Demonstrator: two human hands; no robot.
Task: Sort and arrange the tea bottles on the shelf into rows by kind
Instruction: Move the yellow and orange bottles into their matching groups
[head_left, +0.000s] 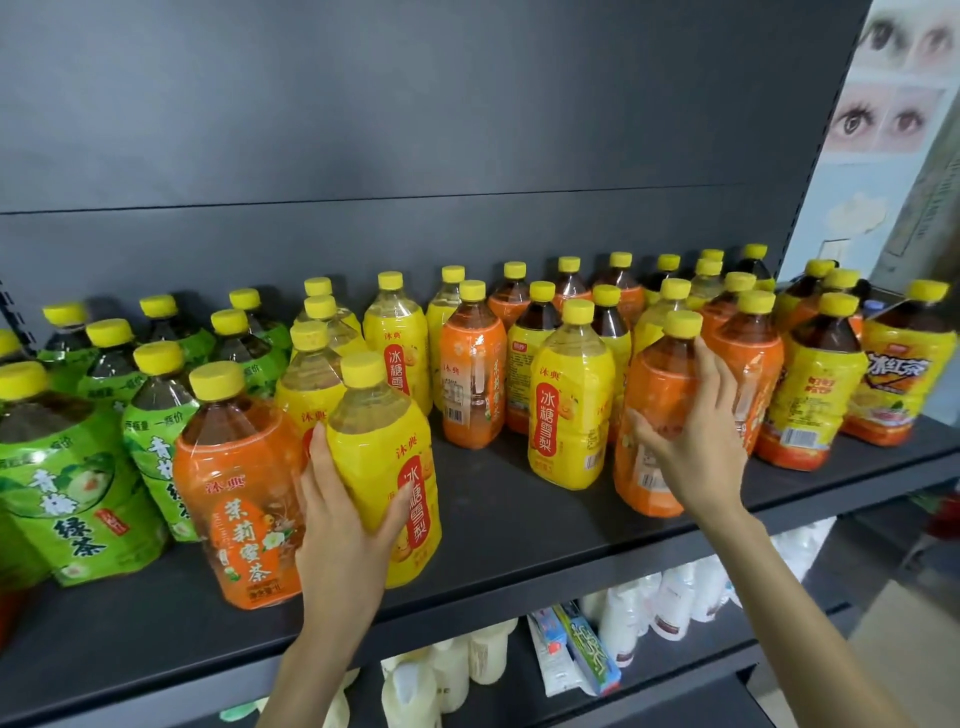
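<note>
Dark grey metal shelf is crowded with yellow-capped plastic tea bottles: green-labelled bottles are grouped at left, while yellow and orange kinds are mixed. A yellow-labelled bottle is gripped by the left hand, an orange-labelled bottle by the right hand; most sorting seems undone.

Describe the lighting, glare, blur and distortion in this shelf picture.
Head view: soft, even light, with faint bottle shadows on the dark grey back panel; glare streaks on the yellow-labelled plastic bottle that the left hand grips and the orange-labelled plastic bottle in the right hand; wide-angle bending slants the dark grey shelf board; the eye poster at top right is soft.
</note>
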